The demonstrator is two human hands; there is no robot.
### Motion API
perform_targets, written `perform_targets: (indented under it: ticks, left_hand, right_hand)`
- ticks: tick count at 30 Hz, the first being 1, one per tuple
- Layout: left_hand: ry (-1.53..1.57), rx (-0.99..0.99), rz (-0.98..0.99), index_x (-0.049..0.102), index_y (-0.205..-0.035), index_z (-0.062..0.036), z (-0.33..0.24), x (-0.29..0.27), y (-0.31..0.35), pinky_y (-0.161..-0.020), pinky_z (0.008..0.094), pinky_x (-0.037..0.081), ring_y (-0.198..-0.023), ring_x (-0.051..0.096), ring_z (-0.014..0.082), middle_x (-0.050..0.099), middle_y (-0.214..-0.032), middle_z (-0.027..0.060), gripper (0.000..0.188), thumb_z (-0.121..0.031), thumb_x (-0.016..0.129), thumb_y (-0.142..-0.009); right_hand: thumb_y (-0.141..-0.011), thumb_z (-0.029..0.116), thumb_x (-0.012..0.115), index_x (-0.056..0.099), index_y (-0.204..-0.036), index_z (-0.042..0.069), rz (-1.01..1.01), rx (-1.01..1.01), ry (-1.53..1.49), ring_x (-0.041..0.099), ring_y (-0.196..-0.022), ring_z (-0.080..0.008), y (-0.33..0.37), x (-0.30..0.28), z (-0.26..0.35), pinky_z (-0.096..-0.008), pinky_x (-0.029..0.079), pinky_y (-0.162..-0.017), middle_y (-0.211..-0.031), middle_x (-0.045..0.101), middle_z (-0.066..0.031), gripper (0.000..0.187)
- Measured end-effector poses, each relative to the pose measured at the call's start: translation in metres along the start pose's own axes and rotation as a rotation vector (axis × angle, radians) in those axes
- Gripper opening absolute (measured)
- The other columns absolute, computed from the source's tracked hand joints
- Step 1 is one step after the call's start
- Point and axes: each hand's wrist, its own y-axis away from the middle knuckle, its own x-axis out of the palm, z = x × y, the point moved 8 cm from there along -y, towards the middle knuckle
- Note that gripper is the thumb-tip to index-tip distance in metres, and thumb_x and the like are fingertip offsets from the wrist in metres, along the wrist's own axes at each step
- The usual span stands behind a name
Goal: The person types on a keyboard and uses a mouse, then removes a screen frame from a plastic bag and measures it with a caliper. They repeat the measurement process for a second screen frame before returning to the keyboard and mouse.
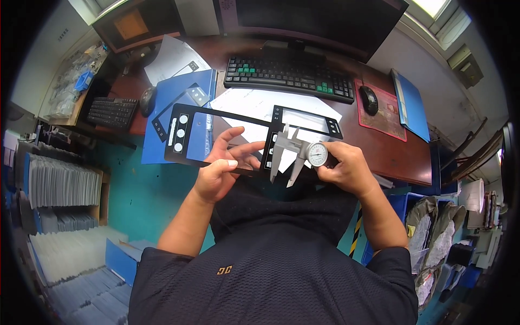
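My left hand (222, 162) grips the lower edge of a black-bordered clear panel (187, 135), thumb on the edge and fingers showing through its window. White round and bar-shaped marks sit at the panel's left end. My right hand (346, 165) is closed round a dial caliper (292, 147) with a round white dial. The caliper's jaws are spread apart and point toward me, beside the panel's right end; whether they touch it, I cannot tell. Just beyond the caliper, a second black-bordered panel (309, 122) appears above white papers (244, 102).
A blue folder (203, 122) lies on the desk at left. Farther back are a black keyboard (287, 78) and a monitor (314, 24). To the right are a mouse (369, 101) on a red mat (387, 122) and another blue folder (410, 105). Stacked sheets (65, 181) stand at lower left.
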Motion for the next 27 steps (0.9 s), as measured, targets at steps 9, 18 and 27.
perform_targets:
  ticks: [9,18,27]
  left_hand:
    - [-0.832,0.097,-0.077,0.054,-0.142,0.0016,-0.007,-0.005,0.004,-0.105,0.0385,0.049,-0.123,0.063,0.0284,0.059,-0.144,0.0206,0.056,0.002,0.054,-0.085]
    - [-1.835,0.598,0.127,0.068,-0.127,-0.0076,0.001,0.065,0.009,-0.114,0.0548,0.035,-0.132,0.058,0.0352,0.066,-0.135,0.0146,0.050,0.000,0.068,-0.078]
    - [-1.353,0.632,-0.437,0.047,-0.150,-0.0054,-0.013,0.021,0.011,-0.119,0.0477,0.032,-0.144,0.041,0.0398,0.041,-0.156,0.0241,0.074,-0.002,0.074,-0.082]
  right_hand:
    - [-0.097,0.022,0.067,0.067,-0.112,-0.001,0.117,0.827,-1.019,0.054,-0.057,-0.0064,0.041,0.056,-0.045,-0.0213,0.042,-0.048,-0.079,0.067,-0.0042,0.027]
    - [-0.091,0.016,0.078,0.060,-0.118,0.000,0.306,0.921,-1.197,0.064,-0.067,-0.0064,0.034,0.081,-0.018,-0.0185,0.034,-0.044,-0.093,0.071,-0.0111,0.036]
    - [-0.086,0.011,0.079,0.060,-0.111,0.004,0.205,0.827,-1.161,0.066,-0.071,-0.0069,0.027,0.070,-0.019,-0.0172,0.038,-0.050,-0.088,0.072,-0.0061,0.032]
